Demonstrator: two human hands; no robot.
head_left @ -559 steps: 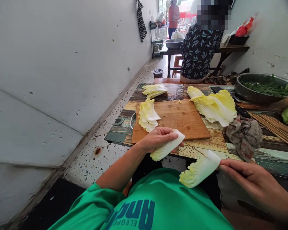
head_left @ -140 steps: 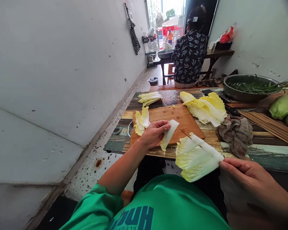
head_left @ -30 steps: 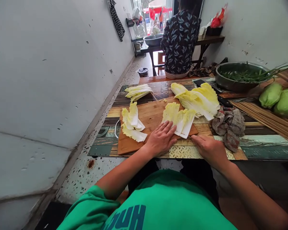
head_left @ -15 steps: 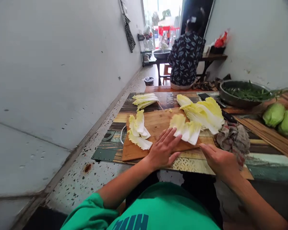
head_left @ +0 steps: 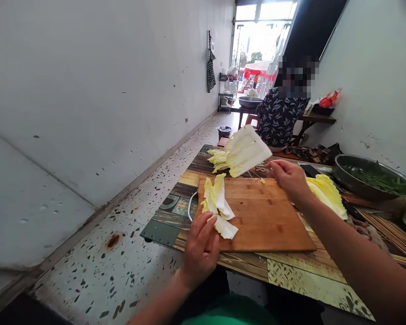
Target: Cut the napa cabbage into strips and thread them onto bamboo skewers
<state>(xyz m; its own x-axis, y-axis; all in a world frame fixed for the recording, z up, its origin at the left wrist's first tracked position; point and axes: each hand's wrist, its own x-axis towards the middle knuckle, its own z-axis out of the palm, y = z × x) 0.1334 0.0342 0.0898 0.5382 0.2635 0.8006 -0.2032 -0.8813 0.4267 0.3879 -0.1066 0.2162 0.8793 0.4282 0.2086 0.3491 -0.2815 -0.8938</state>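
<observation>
My right hand is closed around the end of a thin skewer. Threaded on it, overlapping Chinese cabbage leaf pieces are held up above the far edge of the wooden cutting board. On the board's left side lie several loose white-and-yellow cabbage leaf pieces. My left hand has its bent fingers on the nearest cabbage leaf; part of that leaf is hidden under them. Behind the raised leaves, more skewered cabbage rests on the table.
Larger cabbage leaves lie right of the board, near a bundle of skewers and a cloth. A metal basin of greens stands at the far right. Another person sits beyond the table, back turned.
My right hand has lifted the skewered cabbage off the board, up and away to the far side. My left hand has moved left from it to the loose pieces. The view has shifted.
</observation>
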